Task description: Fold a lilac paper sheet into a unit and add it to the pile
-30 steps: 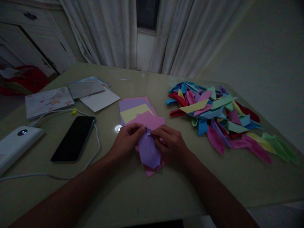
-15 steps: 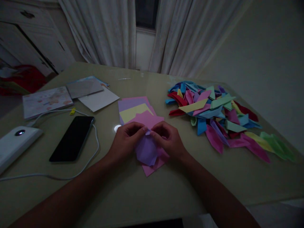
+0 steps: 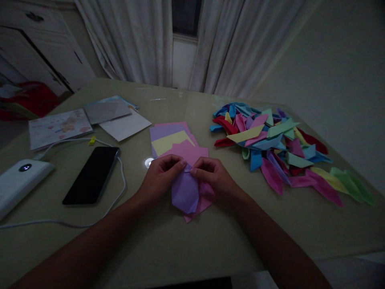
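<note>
We pinch the folded purple paper (image 3: 185, 194) with both hands. Our left hand (image 3: 161, 174) grips its top left side, thumb and finger pressed close. Our right hand (image 3: 215, 174) grips the top right side the same way, right by a small fold. The purple paper is in front of us, over the tabletop (image 3: 150, 249), and a pink paper (image 3: 206, 202) peeks out from under it.

Just past our hands, we see flat sheets lying on each other: a pink sheet (image 3: 192, 152), a yellow sheet (image 3: 171, 140) and a purple sheet (image 3: 161, 132). On our right is a big messy pile of folded papers (image 3: 264, 134) in red, blue, green, pink, yellow and purple. On our left lies a black phone (image 3: 92, 176), with a white cable (image 3: 124, 174) curling around it. Near it is a white power bank (image 3: 25, 184). Behind them we see a white card (image 3: 126, 126) and a card with pictures (image 3: 60, 128).
</note>
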{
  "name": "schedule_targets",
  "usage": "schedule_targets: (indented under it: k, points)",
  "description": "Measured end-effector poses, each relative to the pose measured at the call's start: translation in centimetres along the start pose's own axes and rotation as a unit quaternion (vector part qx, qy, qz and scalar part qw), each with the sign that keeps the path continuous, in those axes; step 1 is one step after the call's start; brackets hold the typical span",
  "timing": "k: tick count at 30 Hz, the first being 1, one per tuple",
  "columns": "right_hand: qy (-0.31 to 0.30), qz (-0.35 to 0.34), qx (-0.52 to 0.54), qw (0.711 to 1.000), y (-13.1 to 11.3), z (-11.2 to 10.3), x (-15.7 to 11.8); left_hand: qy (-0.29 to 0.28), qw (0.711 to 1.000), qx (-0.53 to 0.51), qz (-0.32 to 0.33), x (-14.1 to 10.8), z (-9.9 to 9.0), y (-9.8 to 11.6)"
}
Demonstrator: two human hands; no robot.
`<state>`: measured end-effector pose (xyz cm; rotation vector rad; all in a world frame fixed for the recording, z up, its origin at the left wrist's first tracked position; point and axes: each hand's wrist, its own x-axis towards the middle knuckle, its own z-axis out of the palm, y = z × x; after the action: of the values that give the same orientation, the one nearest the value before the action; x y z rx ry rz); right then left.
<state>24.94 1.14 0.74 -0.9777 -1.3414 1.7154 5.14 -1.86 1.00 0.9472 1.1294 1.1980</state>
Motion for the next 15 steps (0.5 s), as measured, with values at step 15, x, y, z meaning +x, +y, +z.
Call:
schedule_targets:
  k: [15]
  points:
    - [-0.005, -0.014, -0.055, 0.998, -0.08, -0.43, 0.10, -0.029, 0.998, 0.057, 0.014, -0.05, -0.31, 0.55]
